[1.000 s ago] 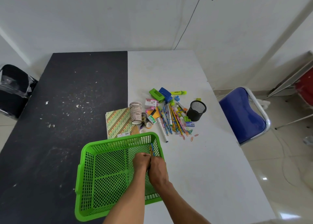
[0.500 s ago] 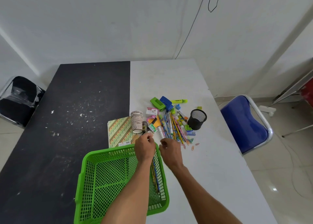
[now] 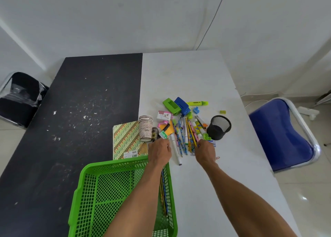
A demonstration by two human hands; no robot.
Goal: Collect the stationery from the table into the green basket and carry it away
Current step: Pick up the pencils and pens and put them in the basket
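The right hand [image 3: 206,151] is pinching patterned wooden pencils [image 3: 189,136] for dropping into the close-set green plastic mesh basket [image 3: 114,165], while the left hand [image 3: 159,151] is hovering alongside, its grip hidden.

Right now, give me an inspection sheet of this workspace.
Surface: table, half black, half white; white flecks on the black half.
Job's things: green basket at the near edge, a few basket pencils along its right wall. On the white half lie the pencil pile, highlighter, notebook and mesh pen cup.
Clutter: stacked paper cups at the notebook's edge.
Hands: left hand at the pile beside the cups; right hand at the pencil pile's near ends. Fingers hidden, so grip unclear.
Cables: thin cable running down the wall.
Surroundings: blue chair on the right, black chair on the left.
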